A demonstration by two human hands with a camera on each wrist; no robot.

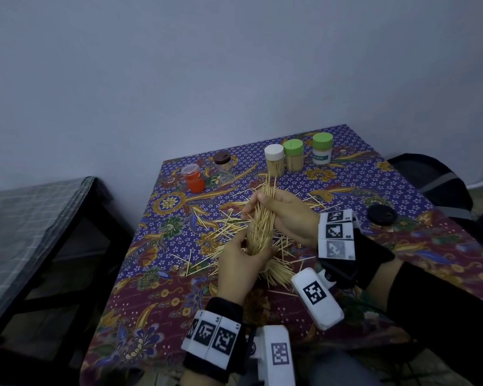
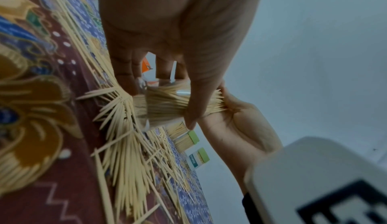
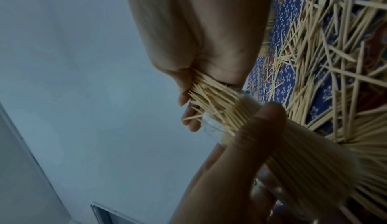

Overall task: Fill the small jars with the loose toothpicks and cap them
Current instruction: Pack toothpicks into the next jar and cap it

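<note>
Toothpicks (image 1: 262, 218) bunched in the right hand (image 1: 287, 215), whose fingers curl round them, could splay past the left hand's (image 1: 240, 263) clear jar (image 3: 211, 124).

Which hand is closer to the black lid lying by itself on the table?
Right. The right hand is beside the black lid; the left hand is farther, nearer the person.
</note>
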